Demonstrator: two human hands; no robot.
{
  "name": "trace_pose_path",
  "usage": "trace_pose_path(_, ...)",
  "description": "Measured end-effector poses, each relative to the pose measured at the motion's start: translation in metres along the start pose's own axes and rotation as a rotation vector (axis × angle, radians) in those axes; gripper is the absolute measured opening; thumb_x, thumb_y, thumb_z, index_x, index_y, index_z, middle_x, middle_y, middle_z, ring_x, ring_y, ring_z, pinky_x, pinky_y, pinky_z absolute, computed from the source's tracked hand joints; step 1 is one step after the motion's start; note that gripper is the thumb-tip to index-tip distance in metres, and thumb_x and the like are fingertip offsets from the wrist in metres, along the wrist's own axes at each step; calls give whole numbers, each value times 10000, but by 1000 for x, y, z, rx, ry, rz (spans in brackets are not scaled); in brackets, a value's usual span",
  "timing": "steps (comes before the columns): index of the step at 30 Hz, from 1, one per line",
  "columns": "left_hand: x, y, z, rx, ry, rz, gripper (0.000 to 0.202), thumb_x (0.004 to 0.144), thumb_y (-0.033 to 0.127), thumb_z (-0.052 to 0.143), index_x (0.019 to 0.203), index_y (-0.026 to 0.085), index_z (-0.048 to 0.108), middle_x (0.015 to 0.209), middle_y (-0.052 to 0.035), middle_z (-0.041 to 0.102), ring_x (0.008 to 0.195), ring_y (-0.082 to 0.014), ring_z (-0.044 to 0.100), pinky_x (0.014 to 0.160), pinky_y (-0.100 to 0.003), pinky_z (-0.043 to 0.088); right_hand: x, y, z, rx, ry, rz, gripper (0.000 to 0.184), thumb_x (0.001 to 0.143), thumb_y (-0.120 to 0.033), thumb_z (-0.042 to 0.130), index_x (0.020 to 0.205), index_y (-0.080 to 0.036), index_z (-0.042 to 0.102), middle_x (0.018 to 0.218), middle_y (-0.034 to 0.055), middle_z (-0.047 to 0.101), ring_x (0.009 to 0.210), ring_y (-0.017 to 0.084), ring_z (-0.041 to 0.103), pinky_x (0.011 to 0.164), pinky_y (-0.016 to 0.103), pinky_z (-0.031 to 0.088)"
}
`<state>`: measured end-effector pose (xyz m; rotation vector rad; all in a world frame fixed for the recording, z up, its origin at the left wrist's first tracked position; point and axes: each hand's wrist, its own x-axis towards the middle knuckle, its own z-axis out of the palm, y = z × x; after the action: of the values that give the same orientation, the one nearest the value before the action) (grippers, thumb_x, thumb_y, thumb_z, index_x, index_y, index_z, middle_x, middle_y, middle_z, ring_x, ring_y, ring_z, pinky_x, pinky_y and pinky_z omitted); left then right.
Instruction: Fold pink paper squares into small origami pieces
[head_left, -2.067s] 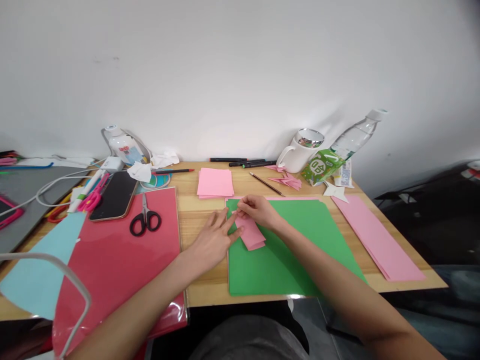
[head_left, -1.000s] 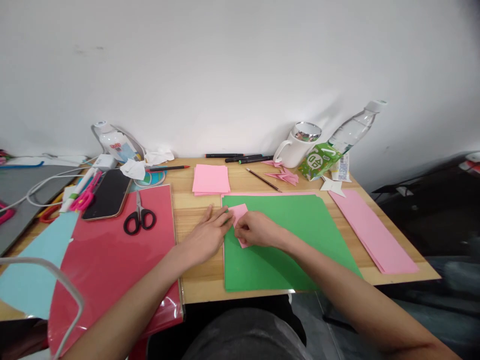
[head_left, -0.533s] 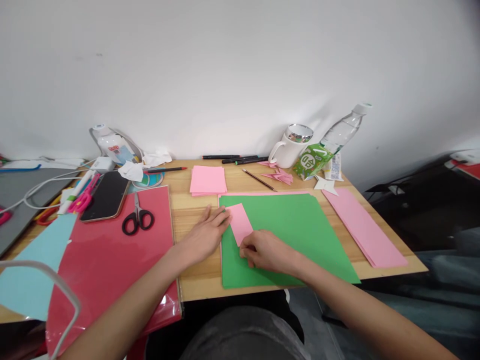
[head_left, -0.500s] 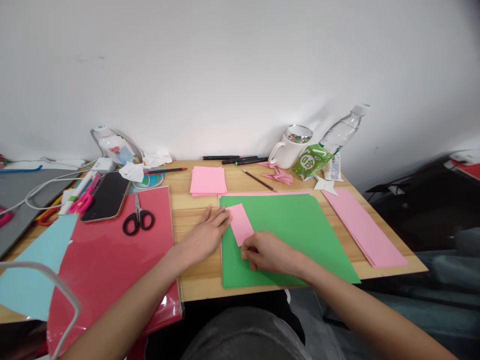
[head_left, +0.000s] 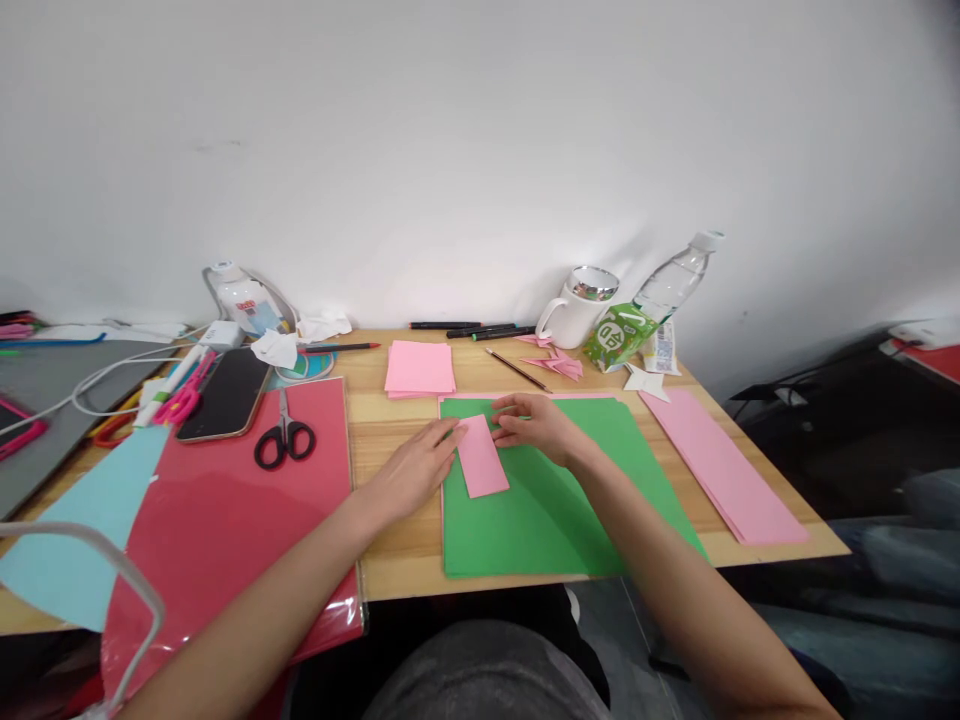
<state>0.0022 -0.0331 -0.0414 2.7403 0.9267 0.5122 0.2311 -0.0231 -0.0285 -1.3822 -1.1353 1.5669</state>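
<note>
A narrow pink paper rectangle (head_left: 482, 460), apparently folded, lies on the green paper (head_left: 577, 520). My left hand (head_left: 421, 467) rests at its upper left edge, fingers stretched out flat with the tips on the paper. Beside the upper right edge is my right hand (head_left: 536, 425), its fingers apart and slightly curled, with nothing seen between them. Behind the green sheet, a stack of square pink paper (head_left: 420, 368) sits on the wooden table (head_left: 397, 580).
Black-handled scissors (head_left: 284, 435) and a phone (head_left: 225, 393) lie on a red paper pack (head_left: 247, 540) at left. Further back are a pencil (head_left: 517, 370), a white mug (head_left: 577, 312), a green carton (head_left: 619, 337) and a water bottle (head_left: 673, 282). Pink strips (head_left: 724, 465) lie at right.
My right hand has moved from the pink rectangle's lower right corner up to its upper right side, and its fingers have spread. My left hand stays at the upper left edge.
</note>
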Motion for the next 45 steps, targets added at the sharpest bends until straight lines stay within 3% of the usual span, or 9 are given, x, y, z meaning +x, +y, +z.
trace_pose_path(6, -2, -2, 2, -34, -12, -43, 476, 934, 289, 445, 1383, 160, 355, 1389, -185, 437, 1264, -264, 464, 998, -426, 445, 15, -4, 7, 57, -78, -31, 296, 691, -189, 753, 934, -139, 591, 688, -3, 636, 574, 89, 605, 627, 263, 571)
trace_pose_path(15, 2, 7, -5, -101, 75, -94, 544, 935, 297, 452, 1440, 262, 252, 1527, -131, 225, 1348, -268, 348, 1019, -443, 417, 6, 7, 26, 202, -320, -152, 406, 669, -365, 768, 993, -155, 641, 951, 60, 701, 825, 147, 663, 755, 275, 539)
trace_pose_path(17, 2, 8, -8, -105, 114, -97, 514, 952, 298, 411, 1439, 235, 258, 1508, -123, 283, 1365, -249, 318, 1038, -440, 399, 6, 11, 27, 174, -360, -169, 382, 675, -354, 762, 978, -153, 644, 984, 69, 699, 885, 167, 658, 813, 307, 525)
trace_pose_path(19, 2, 7, -10, -86, 135, -11, 376, 953, 244, 404, 1327, 232, 448, 1417, -83, 449, 1370, -230, 306, 1076, -449, 347, 8, 14, 28, 149, -380, -179, 368, 684, -363, 749, 965, -151, 640, 968, 68, 702, 891, 174, 659, 850, 338, 514)
trace_pose_path(22, 1, 4, -13, 8, 171, 174, 242, 937, 156, 425, 1027, 219, 640, 1137, -37, 668, 1272, -217, 440, 1071, -457, 319, 12, 18, 27, 128, -350, -189, 355, 693, -377, 730, 949, -155, 628, 930, 62, 706, 863, 171, 664, 843, 355, 521)
trace_pose_path(26, 1, 1, -13, 153, 169, 242, 228, 942, 154, 421, 917, 168, 647, 969, -53, 710, 1045, -216, 580, 884, -403, 415, 17, 22, 23, 34, -187, -210, 315, 699, -375, 697, 901, -144, 627, 854, 56, 698, 778, 149, 661, 784, 340, 549)
trace_pose_path(35, 1, 10, -16, 165, -94, 235, 282, 918, 177, 452, 1158, 213, 597, 1247, -95, 592, 1149, -230, 514, 986, -430, 360, 23, 24, 13, -98, -15, -241, 221, 742, -289, 604, 912, -146, 605, 839, 48, 675, 723, 127, 628, 715, 303, 552)
trace_pose_path(39, 0, 16, -14, 124, -148, 284, 281, 920, 216, 463, 1172, 180, 582, 1270, -104, 576, 1189, -236, 482, 992, -416, 374, 15, 8, 8, -217, -129, -252, 175, 712, -227, 626, 863, -139, 631, 849, 42, 669, 769, 147, 606, 756, 309, 511)
trace_pose_path(45, 2, 14, -6, -80, -35, 221, 224, 939, 220, 441, 972, 144, 649, 1029, -85, 642, 996, -182, 571, 889, -308, 466, -2, -13, -4, -692, -508, -457, 180, 746, -212, 646, 913, -152, 621, 1002, 65, 591, 940, 190, 539, 859, 334, 432)
